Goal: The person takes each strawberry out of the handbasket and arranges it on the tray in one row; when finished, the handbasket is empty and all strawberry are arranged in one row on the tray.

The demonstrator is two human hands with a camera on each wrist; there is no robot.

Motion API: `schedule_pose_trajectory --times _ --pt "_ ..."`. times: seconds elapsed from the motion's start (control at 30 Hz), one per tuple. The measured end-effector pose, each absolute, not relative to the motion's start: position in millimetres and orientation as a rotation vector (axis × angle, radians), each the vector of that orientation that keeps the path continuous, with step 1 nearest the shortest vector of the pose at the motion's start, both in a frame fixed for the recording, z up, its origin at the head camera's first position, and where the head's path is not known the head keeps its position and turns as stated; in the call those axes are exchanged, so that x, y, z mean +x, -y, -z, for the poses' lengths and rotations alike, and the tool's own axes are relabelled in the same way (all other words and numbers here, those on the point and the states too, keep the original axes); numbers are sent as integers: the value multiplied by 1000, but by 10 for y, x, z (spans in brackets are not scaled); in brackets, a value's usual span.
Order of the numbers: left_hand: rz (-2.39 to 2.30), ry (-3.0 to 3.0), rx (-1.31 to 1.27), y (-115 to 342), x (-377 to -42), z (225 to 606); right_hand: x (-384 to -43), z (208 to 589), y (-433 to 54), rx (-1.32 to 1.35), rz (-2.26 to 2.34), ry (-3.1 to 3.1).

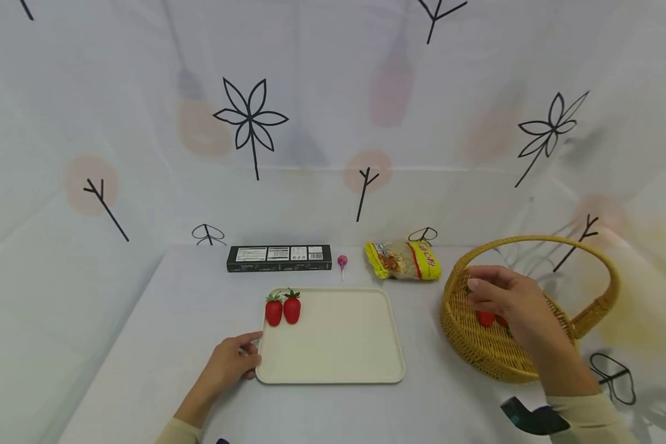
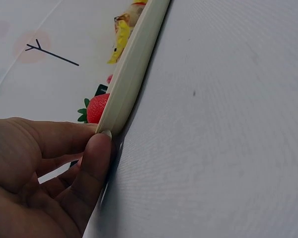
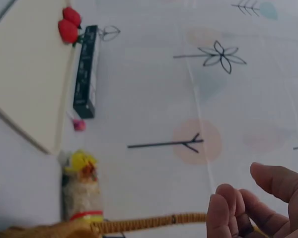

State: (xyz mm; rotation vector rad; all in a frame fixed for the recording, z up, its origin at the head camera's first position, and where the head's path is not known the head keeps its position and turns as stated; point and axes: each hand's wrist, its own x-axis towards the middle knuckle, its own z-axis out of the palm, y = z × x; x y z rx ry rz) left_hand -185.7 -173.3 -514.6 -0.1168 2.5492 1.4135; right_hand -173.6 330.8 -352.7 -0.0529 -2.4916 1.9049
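Note:
A cream tray (image 1: 338, 336) lies on the white table, with two red strawberries (image 1: 274, 310) side by side in its far left corner. My left hand (image 1: 230, 364) pinches the tray's left edge; in the left wrist view the thumb (image 2: 97, 156) presses under the rim with fingers on top. Over the wicker basket (image 1: 477, 348) at the right hovers my right hand (image 1: 513, 302), its fingers loosely bent. The right wrist view shows a gap between thumb and fingers (image 3: 219, 213), with nothing held there. Beneath that hand, red strawberries (image 1: 485, 318) sit in the basket, partly hidden.
Behind the tray stand a long black box (image 1: 279, 258), a pink lollipop (image 1: 342, 261) and a yellow-ended snack packet (image 1: 404, 260). The basket's tall handle (image 1: 538, 239) arches above my right hand. A patterned white cloth (image 1: 322, 123) hangs at the back.

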Motion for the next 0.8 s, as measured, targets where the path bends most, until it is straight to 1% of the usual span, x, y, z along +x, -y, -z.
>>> schedule_pose_trajectory --times 0.17,0.3,0.4,0.6,0.8 --pt "-1409 -2560 -113 1739 -1844 5135 -1707 3544 -3740 -143 -1941 2406" --pt "-1412 -2555 -114 1729 -1840 5136 -1767 3543 -4028 -241 -1800 2517" --pt "-1405 -2555 -107 1724 -1842 5132 -1846 3534 -4204 -256 -1632 2626" --pt "-1400 -2563 -107 1722 -1837 5113 -2064 3573 -4425 -195 -1535 2701" --pt "-1404 -2562 -113 1711 -1833 5111 -2355 3690 -4509 -86 -1347 2903"
